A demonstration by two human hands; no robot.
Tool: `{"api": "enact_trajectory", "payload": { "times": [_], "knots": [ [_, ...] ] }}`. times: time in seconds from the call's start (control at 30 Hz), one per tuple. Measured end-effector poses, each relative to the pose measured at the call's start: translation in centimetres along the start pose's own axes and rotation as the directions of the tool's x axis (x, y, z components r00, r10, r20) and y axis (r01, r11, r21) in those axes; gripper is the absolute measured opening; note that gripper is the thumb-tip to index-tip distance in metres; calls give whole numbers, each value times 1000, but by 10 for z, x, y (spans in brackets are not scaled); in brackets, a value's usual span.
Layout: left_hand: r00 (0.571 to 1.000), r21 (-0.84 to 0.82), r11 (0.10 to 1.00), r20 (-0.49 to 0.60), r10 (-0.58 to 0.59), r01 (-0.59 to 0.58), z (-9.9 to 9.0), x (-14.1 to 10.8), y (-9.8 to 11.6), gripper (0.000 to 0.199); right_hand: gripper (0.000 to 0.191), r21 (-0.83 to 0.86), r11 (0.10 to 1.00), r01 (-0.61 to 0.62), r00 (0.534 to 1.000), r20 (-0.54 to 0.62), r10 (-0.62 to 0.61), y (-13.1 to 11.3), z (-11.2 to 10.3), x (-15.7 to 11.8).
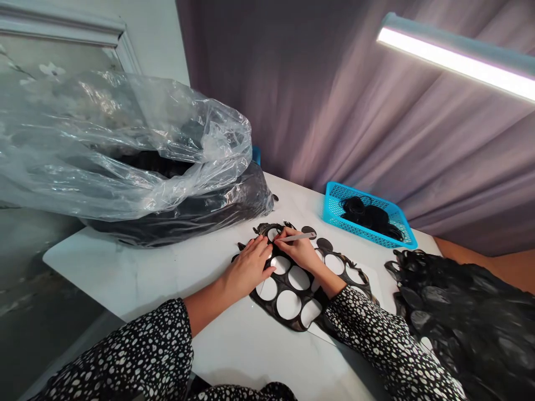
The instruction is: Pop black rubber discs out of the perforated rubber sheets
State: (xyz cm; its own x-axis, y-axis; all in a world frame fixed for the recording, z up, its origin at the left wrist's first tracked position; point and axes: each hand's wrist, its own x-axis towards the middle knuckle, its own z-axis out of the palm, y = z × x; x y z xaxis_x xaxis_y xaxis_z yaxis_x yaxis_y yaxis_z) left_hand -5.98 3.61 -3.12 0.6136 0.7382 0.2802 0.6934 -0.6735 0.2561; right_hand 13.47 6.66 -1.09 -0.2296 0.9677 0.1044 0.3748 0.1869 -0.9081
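Head view: one camera, looking down at a white table (pixel 137 267).
Left hand (pixel 247 268): flat on the left edge of a black sheet (pixel 301 289), fingers spread and open, pressing it down, gripping nothing.
Right hand (pixel 298 250): fingers closed around a thin silver tool (pixel 297 238), held like a pen, tip pointing left at the sheet's far end.
Black sheet: lies flat on the table centre, just near of both hands; full of round cut-out holes, white table showing through.
Loose discs (pixel 324 243): a few black round pieces on the table just far of the sheet, right of the tool.
Blue basket (pixel 334 214): far right of the hands, apart from the sheet; holds black round pieces.
Black pile (pixel 463 317): near right, heap of black scrap sheets, close to the right sleeve.
Plastic bag (pixel 125 145): far left, large, clear, open; dark material inside; sits on the table's left end.
Sleeves: black with white dots, both arms.
Lamp (pixel 455 55): strip light, upper right, lit.
Backdrop: grey-purple curtain (pixel 334 100).
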Motion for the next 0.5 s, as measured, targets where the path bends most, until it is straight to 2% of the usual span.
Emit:
{"api": "enact_trajectory", "payload": {
  "times": [0.3, 0.5],
  "knots": [
    [1000, -32, 999, -21, -9, 8, -3, 0, 2, 41, 22, 22, 1000, -5, 1000, -3, 5, -1, 1, -1],
    [1000, -21, 1000, -6, -18, 18, -1, 1, 2, 42, 19, -86, 996, 28, 999, -20, -30, -2, 0, -2]
  ]
}}
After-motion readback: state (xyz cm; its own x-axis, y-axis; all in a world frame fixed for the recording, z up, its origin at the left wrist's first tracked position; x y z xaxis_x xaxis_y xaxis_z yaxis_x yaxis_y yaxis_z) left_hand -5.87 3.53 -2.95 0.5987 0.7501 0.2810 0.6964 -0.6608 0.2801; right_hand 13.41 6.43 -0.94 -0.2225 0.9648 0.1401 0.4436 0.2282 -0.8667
